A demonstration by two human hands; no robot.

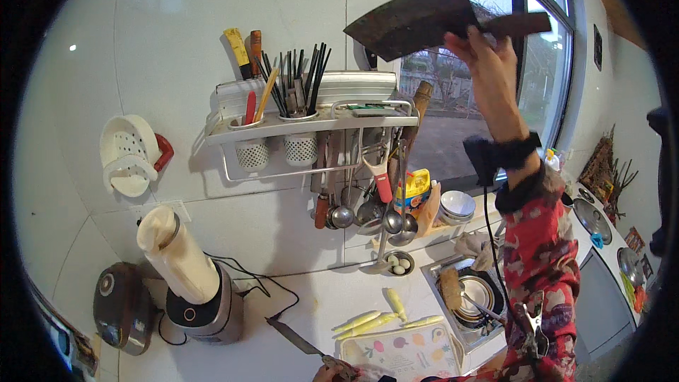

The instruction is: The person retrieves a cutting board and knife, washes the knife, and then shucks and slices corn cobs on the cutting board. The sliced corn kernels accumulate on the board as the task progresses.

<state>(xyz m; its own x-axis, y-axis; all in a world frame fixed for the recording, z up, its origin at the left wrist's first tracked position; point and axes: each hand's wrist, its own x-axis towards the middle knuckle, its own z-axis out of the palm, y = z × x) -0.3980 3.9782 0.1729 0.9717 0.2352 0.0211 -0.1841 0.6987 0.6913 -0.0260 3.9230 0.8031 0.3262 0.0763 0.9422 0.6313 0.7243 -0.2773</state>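
My right hand (485,55) is raised before the window and grips a dark cleaver (419,18) near where its wooden handle meets the blade. The blade points left, above the wall rack. Low in the view, partly cut off by the bottom edge, my left hand (324,373) closes around the handle of a narrow kitchen knife (294,338). That knife's tip points up and left over the white counter (265,286). Just right of it lies a cutting board (400,350) with printed fruit pictures. Several pale yellow, peeled stalk vegetables (366,323) lie along its far edge.
A metal wall rack (313,126) holds chopsticks, knives and hanging ladles (344,216). A bowl of eggs (399,263) stands beside the sink (467,347), which contains dishes. At left are a dark appliance (124,307) and a machine with a cream jug (180,254). A cable (493,244) hangs from my right wrist.
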